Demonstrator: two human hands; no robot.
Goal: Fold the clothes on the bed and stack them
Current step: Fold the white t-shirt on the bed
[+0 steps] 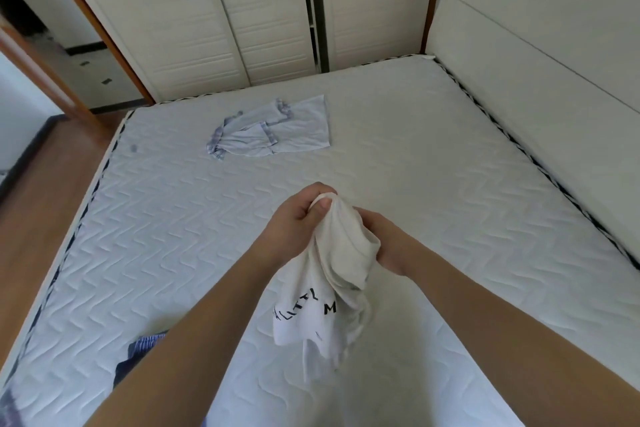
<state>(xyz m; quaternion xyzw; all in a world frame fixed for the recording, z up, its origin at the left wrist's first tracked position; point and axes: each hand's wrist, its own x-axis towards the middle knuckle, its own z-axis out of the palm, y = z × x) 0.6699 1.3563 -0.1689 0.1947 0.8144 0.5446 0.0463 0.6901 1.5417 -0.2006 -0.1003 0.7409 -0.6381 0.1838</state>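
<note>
From the head camera, both hands meet above the middle of the bed [433, 184], holding a white shirt [332, 274] bunched up in the air. The left hand [298, 218] pinches the top of the cloth between thumb and curled fingers, and the right hand [384, 239] grips the bundle from the other side, though the fabric covers most of its fingers, so the exact hold is hard to make out. The shirt hangs down between the forearms, black letters showing on its lower part, and its loose hem seems to hang just over the quilted mattress rather than lying on it. Farther off, toward the far left part of the bed, a pale blue shirt [277, 130] with checked trim lies flat and partly folded, well apart from the hands and short of the far edge. At the near left, a dark blue striped garment [138, 354] peeks out from under the left forearm, near the left edge. Wide bare mattress stretches to the right of the hands as far as the padded headboard [554, 62] that bounds the right edge. Beyond the far edge stand wardrobe doors [242, 28], and wooden floor [45, 191] runs along the left edge.
</note>
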